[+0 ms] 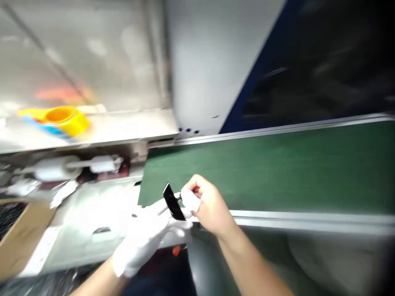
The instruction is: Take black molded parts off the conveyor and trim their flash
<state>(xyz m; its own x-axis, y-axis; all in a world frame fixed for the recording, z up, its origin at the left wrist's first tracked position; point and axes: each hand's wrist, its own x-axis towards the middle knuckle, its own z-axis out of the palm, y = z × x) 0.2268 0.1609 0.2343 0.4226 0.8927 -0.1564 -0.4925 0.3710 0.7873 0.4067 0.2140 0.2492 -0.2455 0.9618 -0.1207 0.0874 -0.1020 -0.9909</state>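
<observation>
My left hand (145,240) wears a white glove and holds a small flat black part (173,202) by its lower end, tilted upright. My right hand (208,205) is bare, with white covers on its fingertips. Its fingers are pinched against the upper right edge of the same black part. Both hands hover at the near edge of a green conveyor belt (277,168). The whole picture is smeared by motion.
A yellow tape roll (63,119) lies on a pale shelf at the left. Below it sit white rollers (74,166). A cardboard box (21,234) stands at the lower left. A dark blue panel (308,61) rises behind the belt.
</observation>
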